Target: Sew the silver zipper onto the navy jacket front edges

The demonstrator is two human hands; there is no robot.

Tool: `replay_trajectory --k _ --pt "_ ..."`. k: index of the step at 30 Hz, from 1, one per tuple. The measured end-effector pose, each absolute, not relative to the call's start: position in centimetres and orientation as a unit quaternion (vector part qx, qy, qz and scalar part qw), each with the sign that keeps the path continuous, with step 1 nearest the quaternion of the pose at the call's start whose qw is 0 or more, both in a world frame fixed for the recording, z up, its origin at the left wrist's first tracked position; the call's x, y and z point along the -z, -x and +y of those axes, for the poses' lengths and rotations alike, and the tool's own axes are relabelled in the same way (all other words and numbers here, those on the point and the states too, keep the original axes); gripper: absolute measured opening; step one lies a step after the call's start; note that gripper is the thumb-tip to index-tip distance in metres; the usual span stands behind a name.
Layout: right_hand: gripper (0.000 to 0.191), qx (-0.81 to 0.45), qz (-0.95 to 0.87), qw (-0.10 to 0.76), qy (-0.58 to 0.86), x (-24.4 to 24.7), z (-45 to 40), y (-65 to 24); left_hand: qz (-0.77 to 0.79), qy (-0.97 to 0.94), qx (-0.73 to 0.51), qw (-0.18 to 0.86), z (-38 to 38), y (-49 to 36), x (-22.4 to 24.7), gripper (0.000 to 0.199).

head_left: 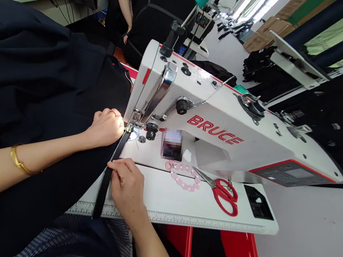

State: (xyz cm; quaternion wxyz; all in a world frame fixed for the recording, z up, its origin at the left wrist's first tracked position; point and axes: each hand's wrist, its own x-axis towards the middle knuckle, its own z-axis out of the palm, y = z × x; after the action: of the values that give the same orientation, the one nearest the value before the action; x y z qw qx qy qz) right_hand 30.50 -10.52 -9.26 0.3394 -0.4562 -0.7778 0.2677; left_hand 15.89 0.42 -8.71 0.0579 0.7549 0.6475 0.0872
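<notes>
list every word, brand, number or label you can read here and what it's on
"BRUCE" in red capitals on the arm of the white sewing machine.
Ruler markings along the front edge of the machine bed: too small to read.
Control panel on the machine's right end: its display is too small to read.
Label below the arm: blurred, unreadable.

The sewing machine (pixel 224 123) stands on the table (pixel 179 202), with the fabric (pixel 36 82) spread to its left. A zipper (pixel 110 171) runs from the needle toward the table's front edge, between the left hand (pixel 105 127) on the fabric and the right hand (pixel 126 184). Right of that hand lie a bead ring (pixel 185 178), then scissors (pixel 221 192).
</notes>
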Motion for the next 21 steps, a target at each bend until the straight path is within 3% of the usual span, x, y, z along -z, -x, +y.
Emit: replay_trajectory --k 12,21 --pt "0.027 -0.272 -0.757 0.384 0.453 9.4 -10.6 -30.5 0.615 -0.779 -0.115 0.051 -1.0 -16.4 8.2 0.033" --pt "0.028 -0.287 -0.733 0.413 0.458 9.5 -10.7 -30.3 0.678 -0.71 -0.163 0.098 3.3 -16.9 6.8 0.027"
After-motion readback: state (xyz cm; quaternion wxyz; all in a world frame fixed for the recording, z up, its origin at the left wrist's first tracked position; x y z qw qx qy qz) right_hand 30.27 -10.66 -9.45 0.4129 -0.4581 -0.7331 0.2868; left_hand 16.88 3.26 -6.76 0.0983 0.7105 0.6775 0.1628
